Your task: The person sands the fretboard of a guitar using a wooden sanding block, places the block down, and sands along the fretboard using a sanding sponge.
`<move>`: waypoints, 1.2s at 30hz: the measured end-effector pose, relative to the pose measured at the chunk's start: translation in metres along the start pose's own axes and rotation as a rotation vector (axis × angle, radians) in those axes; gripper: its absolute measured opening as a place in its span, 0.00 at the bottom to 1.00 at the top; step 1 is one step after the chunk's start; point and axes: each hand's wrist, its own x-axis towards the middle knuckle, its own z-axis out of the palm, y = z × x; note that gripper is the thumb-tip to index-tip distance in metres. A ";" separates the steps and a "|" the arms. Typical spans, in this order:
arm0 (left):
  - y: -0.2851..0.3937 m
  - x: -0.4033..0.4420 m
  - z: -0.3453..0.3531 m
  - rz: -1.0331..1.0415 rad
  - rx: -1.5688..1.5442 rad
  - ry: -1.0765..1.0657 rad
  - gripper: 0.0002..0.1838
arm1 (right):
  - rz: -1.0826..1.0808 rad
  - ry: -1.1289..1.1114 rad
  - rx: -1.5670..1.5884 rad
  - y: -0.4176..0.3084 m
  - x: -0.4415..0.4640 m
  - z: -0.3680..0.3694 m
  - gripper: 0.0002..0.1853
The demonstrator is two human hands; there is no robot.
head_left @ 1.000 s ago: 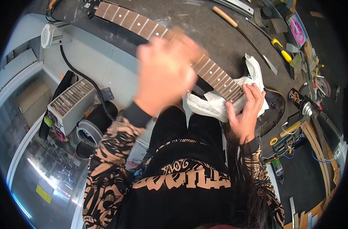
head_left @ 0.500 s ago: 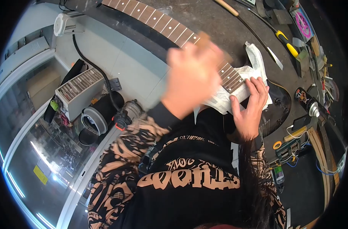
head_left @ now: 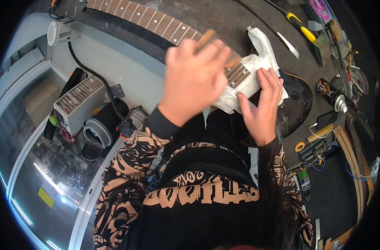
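My left hand (head_left: 195, 79) is closed round a small brown block (head_left: 206, 39), held on the guitar's fretboard near its body end. The fretboard (head_left: 150, 21) is brown with metal frets and pale dots, and runs from upper left toward the middle. Crumpled whitish tape or paper (head_left: 260, 48) covers part of the dark guitar body (head_left: 298, 98) beside the fretboard's end. Resting on that covering, my right hand (head_left: 263, 100) has its fingers spread and holds nothing.
A yellow-black handled tool (head_left: 302, 29) and a long-bladed tool (head_left: 288, 45) lie on the dark workbench (head_left: 223, 18). At the right stand a spray can (head_left: 331, 96) and an orange tape roll (head_left: 299, 146). A black hose (head_left: 88, 68) hangs at the left.
The view has shifted. My left hand and the block have moved along the fretboard toward its body end since the earliest frame. My right hand stays on the white covering.
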 end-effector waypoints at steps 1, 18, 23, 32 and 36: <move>0.007 -0.002 0.002 0.019 -0.034 -0.027 0.28 | -0.002 0.003 0.008 0.000 0.000 -0.001 0.48; -0.002 0.002 -0.002 -0.012 -0.007 0.047 0.25 | -0.019 -0.020 -0.010 0.000 -0.003 0.000 0.47; 0.031 -0.016 0.021 0.088 -0.249 -0.013 0.25 | -0.012 -0.046 -0.042 0.001 -0.003 0.002 0.47; -0.016 -0.008 0.008 0.083 -0.109 0.039 0.22 | 0.028 -0.064 -0.111 -0.008 -0.001 0.004 0.45; -0.113 0.018 -0.033 -0.045 0.120 0.130 0.22 | 0.024 -0.054 -0.135 -0.015 0.002 0.006 0.43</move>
